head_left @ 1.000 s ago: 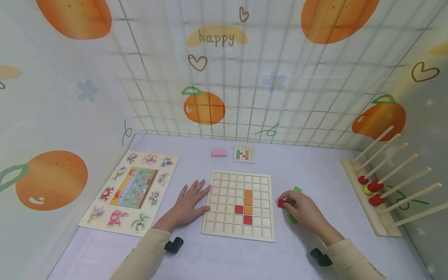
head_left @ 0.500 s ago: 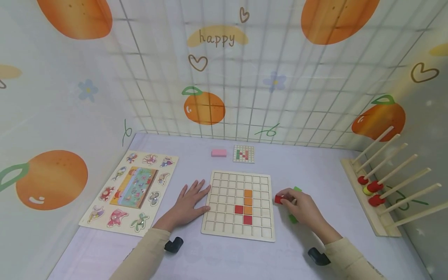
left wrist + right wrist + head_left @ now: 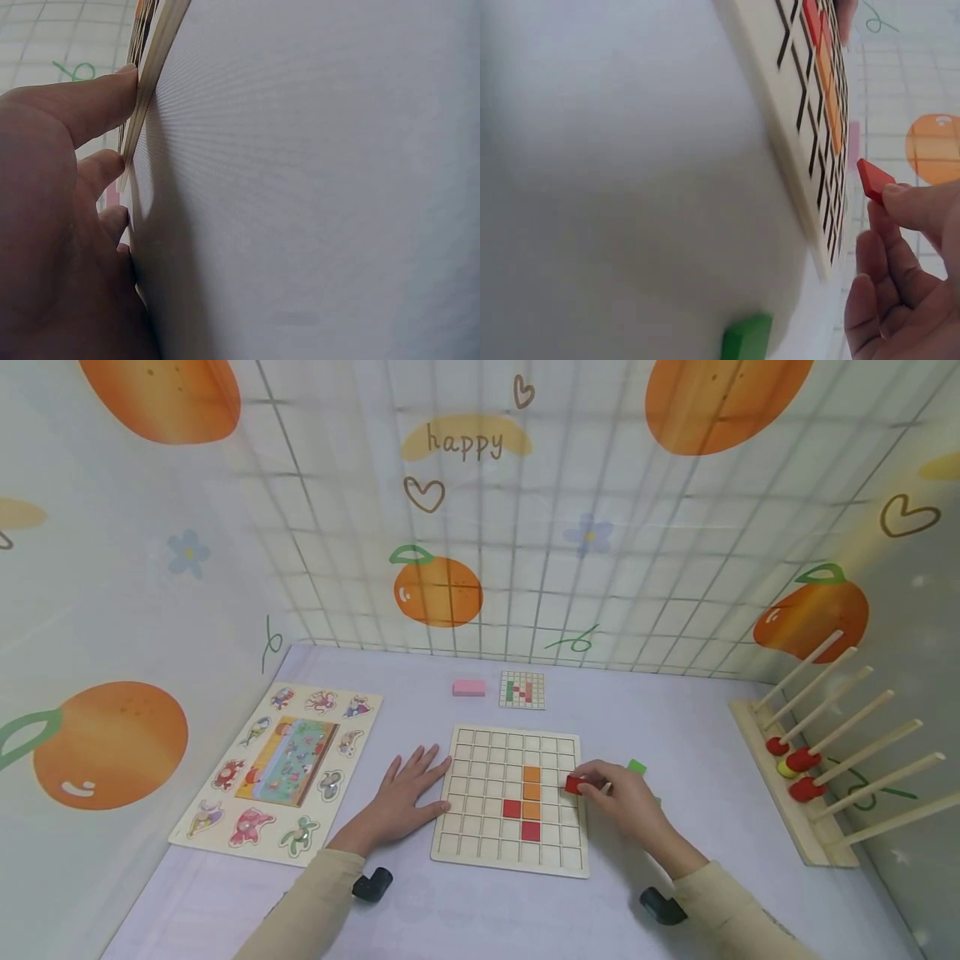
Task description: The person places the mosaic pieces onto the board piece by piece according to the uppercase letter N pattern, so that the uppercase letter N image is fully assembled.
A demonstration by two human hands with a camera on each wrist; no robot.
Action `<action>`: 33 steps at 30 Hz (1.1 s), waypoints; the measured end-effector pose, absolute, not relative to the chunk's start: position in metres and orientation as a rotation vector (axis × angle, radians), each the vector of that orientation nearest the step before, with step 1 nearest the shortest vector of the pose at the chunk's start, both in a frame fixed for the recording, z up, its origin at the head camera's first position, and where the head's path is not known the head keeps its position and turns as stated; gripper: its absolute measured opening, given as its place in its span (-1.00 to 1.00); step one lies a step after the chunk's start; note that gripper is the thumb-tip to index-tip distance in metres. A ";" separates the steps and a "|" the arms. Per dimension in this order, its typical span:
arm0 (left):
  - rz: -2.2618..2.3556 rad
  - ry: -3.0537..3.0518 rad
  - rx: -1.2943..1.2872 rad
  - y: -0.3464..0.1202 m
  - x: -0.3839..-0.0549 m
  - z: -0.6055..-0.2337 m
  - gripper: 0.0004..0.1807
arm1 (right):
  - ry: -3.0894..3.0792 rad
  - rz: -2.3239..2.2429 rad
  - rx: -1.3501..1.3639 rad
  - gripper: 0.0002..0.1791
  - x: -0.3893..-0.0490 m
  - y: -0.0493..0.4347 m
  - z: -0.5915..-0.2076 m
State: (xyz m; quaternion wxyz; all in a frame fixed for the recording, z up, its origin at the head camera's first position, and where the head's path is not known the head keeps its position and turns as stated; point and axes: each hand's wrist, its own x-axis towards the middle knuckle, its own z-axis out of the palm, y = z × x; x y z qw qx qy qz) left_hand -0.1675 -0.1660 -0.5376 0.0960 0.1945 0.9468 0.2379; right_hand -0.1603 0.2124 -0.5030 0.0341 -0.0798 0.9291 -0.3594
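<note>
A wooden grid board (image 3: 480, 852) lies flat in the middle of the table. Several orange squares (image 3: 532, 792) stand in one column of it, with a red square (image 3: 512, 809) to their left and another red square (image 3: 531, 832) below. My left hand (image 3: 405, 797) rests with spread fingers at the board's left edge, thumb and fingertips touching it. My right hand (image 3: 618, 797) pinches a red square block (image 3: 875, 181) between thumb and finger, above the board's right edge. A green block (image 3: 748, 337) lies on the table beneath the right hand.
Another green piece (image 3: 637, 767) lies beyond the right hand. Behind the board are a pink block (image 3: 469, 687) and a small pattern card (image 3: 522, 690). A sea-animal puzzle board (image 3: 217, 843) lies left; a peg stand (image 3: 832, 852) with beads is at right.
My right hand has moved left with the red block, from beside the green pieces to over the board's right edge. The left hand has stayed in place.
</note>
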 end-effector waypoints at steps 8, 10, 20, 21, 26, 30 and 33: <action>0.707 2.797 0.580 -0.167 -0.168 -0.538 -0.18 | 2.833 -1.134 -0.298 -0.80 -0.163 0.187 -0.502; 0.707 2.798 0.581 -0.166 -0.168 -0.538 -0.18 | 2.822 -1.154 -0.312 -0.79 -0.163 0.181 -0.501; 0.698 2.802 0.576 -0.166 -0.168 -0.538 -0.19 | 2.777 -1.201 -0.375 -0.81 -0.165 0.152 -0.503; 0.697 2.801 0.575 -0.166 -0.168 -0.538 -0.18 | 2.775 -1.206 -0.387 -0.81 -0.165 0.149 -0.503; 0.687 2.808 0.576 -0.166 -0.169 -0.539 -0.17 | 2.771 -1.192 -0.449 -0.83 -0.168 0.138 -0.505; 0.677 2.812 0.578 -0.167 -0.169 -0.541 -0.16 | 2.767 -1.173 -0.493 -0.83 -0.168 0.130 -0.506; 0.679 2.812 0.578 -0.167 -0.169 -0.541 -0.16 | 2.769 -1.154 -0.521 -0.84 -0.168 0.125 -0.508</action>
